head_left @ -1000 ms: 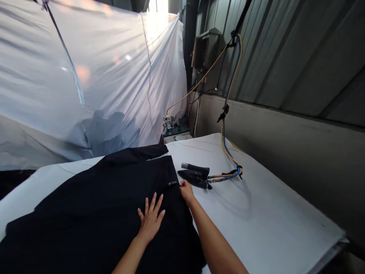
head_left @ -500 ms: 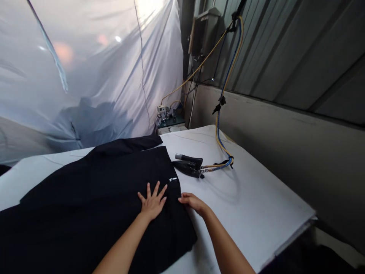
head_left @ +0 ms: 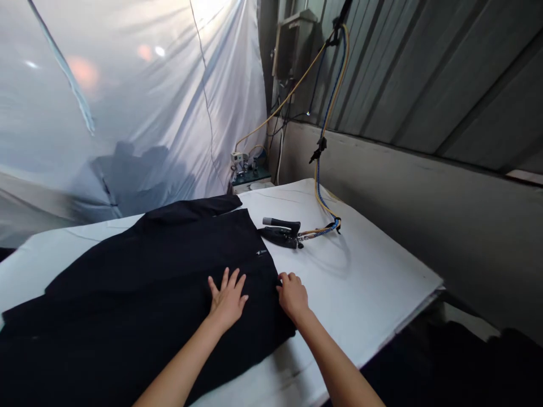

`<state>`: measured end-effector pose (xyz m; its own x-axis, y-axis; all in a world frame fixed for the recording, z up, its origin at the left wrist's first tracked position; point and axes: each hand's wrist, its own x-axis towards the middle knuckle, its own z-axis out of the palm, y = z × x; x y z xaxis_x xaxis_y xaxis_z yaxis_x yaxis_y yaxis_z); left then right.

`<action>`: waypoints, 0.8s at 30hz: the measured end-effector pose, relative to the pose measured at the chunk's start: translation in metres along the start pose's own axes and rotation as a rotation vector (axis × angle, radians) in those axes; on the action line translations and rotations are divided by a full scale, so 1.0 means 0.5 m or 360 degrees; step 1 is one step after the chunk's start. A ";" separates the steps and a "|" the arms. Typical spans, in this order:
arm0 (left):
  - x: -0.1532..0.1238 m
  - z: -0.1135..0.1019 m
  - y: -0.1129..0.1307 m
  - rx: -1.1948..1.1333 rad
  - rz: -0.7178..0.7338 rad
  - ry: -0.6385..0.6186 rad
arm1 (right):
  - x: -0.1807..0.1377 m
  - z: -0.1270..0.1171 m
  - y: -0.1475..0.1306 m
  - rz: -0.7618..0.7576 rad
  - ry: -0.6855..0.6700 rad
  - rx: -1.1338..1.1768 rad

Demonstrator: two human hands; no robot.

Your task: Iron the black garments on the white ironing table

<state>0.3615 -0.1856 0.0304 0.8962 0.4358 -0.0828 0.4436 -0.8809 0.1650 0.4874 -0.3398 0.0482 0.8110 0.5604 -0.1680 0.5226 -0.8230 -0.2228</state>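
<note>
A black jacket lies spread over the white-covered table, one sleeve stretched along its far side. A small metal zipper pull shows near its right-hand hem. My left hand presses flat on the fabric with its fingers spread. At the hem's right edge, my right hand has its fingers closed on the cloth, pinching the border. Just beyond the hem rests a black steam iron, its tip close to the jacket's edge, touched by neither hand.
Yellow and blue hoses hang down to the iron. The white table runs to a wall at the right. A white sheet hangs behind. A small stand with fittings is at the far corner.
My right hand has closed its fingers on the hem and shifted slightly right, drawing the edge outward. My left hand stays spread on the cloth. The view has turned a little.
</note>
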 end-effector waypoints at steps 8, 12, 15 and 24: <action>-0.075 0.036 -0.037 -0.0196 -0.0071 -0.0210 | -0.072 0.069 0.002 -0.0045 0.0235 -0.0214; -0.079 0.024 -0.059 -0.0125 -0.0132 -0.0010 | -0.017 0.035 -0.057 -0.0407 0.0237 -0.0177; -0.084 0.022 -0.101 -0.0093 -0.0326 0.0009 | 0.043 0.023 -0.106 -0.0547 0.0149 -0.0123; -0.104 0.036 -0.177 -0.0262 -0.0527 -0.0132 | 0.095 0.099 -0.111 -0.0376 0.0082 -0.0315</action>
<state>0.2758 -0.1335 0.0024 0.7043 0.6694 -0.2365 0.7094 -0.6505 0.2714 0.4838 -0.2631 0.0053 0.6705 0.7371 -0.0840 0.7352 -0.6754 -0.0580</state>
